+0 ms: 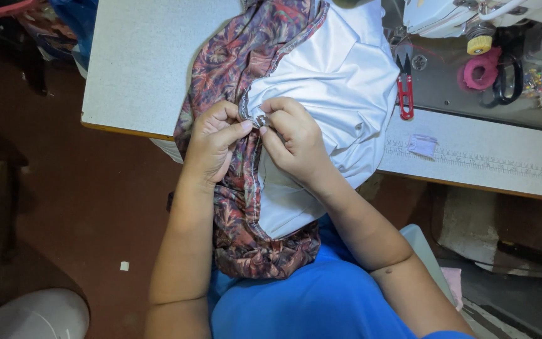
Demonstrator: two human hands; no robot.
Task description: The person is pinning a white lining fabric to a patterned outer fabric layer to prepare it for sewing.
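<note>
Bright overhead light | glare on white cloth (340,81) | dim, shadowed floor (95,207) | sharp centre, soft corners

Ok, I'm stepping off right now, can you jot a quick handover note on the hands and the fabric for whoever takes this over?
Left hand: pinching the patterned fabric at its edge.
Right hand: grip closed on a small metal piece at the seam where the print meets the white lining; too small to tell what it is.
The garment is draped from the table into the lap.
Red thread snips lie to the right, by the sewing machine.
Done: cannot tell from this view. Left: work at the seam looks unfinished.
</note>
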